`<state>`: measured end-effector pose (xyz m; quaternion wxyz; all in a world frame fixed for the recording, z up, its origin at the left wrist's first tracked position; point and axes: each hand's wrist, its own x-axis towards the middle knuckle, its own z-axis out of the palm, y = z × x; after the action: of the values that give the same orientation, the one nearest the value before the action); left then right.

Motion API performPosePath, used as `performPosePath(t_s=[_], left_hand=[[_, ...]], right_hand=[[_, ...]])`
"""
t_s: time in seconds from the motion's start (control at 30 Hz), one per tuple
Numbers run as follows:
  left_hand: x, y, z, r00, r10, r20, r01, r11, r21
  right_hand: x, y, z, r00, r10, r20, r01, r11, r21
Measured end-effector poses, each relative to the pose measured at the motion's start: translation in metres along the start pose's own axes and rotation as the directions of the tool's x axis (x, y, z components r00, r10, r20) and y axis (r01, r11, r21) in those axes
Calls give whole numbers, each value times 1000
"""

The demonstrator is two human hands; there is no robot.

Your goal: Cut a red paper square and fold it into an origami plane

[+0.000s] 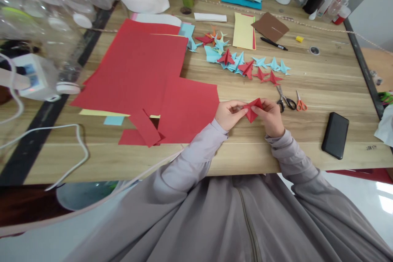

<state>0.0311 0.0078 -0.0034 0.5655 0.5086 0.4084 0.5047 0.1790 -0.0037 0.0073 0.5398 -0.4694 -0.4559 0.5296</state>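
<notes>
The counter carries large red paper sheets; right of those sheets, the left hand pinches one side of the folded red paper, thumb and fingers nearly closed; farther right of the sheets, the right hand grips the other side, thumb on the front and fingers curled close; the folded paper sits between both hands, right of the sheets; fingertips behind it are hidden, and its finer creases are hard to make out.
</notes>
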Motion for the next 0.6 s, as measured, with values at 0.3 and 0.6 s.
performPosePath(t_s=[0.3, 0.6], left_hand=[[0, -2, -2, 1000, 0, -24, 2, 997, 73], [1, 3, -3, 962, 271, 3, -268, 948, 170]], right_hand=[[0, -1, 2, 1000, 28, -6, -28, 1000, -7], [0, 4, 0, 998, 43, 41, -40, 997, -65]])
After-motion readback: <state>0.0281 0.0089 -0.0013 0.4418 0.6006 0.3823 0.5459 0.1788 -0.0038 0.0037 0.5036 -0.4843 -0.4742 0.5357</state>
